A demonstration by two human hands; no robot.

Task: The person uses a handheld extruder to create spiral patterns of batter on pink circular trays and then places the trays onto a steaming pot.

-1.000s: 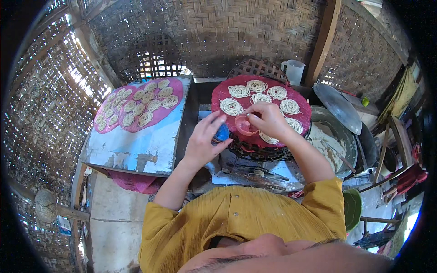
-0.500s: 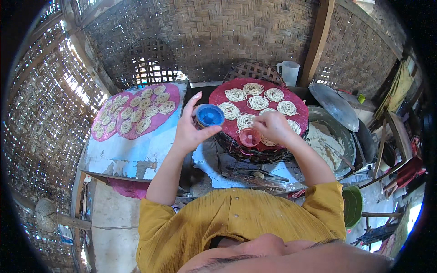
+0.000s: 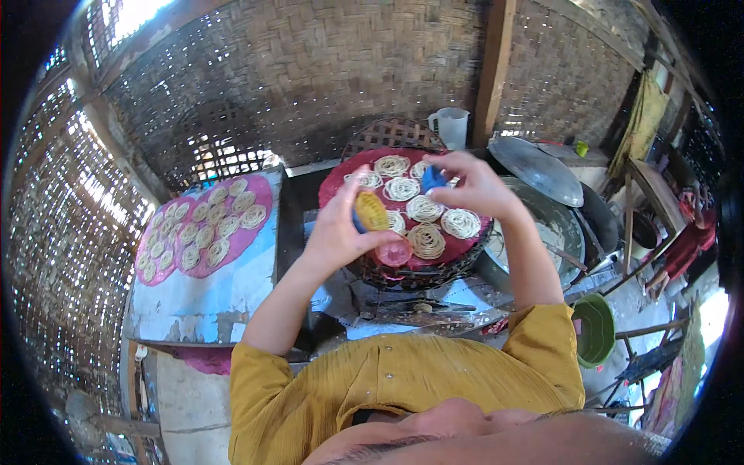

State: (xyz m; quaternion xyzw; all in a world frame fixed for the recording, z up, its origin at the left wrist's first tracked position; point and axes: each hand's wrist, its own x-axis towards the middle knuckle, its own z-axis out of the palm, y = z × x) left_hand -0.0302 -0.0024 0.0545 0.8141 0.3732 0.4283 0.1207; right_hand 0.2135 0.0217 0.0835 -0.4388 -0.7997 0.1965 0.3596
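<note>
My left hand [image 3: 337, 229] is curled around a small cup-like piece [image 3: 372, 211], yellow and patterned with a blue part beside it. To its right, my right hand [image 3: 480, 186] grips a small blue piece [image 3: 434, 178] with its fingertips. Both hands are raised over a round red cloth [image 3: 332, 186] that bears several pale coiled noodle nests [image 3: 425, 208]. A translucent pink-red cup [image 3: 394, 253] is at the near edge of the cloth, just below my left hand. The hands hide some of the nests.
A pale blue table [image 3: 209, 310] at left carries pink sheets [image 3: 260, 184] with more nests. At right stand a large metal basin [image 3: 570, 225] of pale dough-like stuff, a metal lid [image 3: 539, 170] and a green tub [image 3: 595, 333]. A translucent jug [image 3: 449, 125] stands behind.
The cup-like piece in my left hand has tipped, its yellow side now showing. My right hand has risen from the pink-red cup and now holds a blue piece. The whole view has shifted.
</note>
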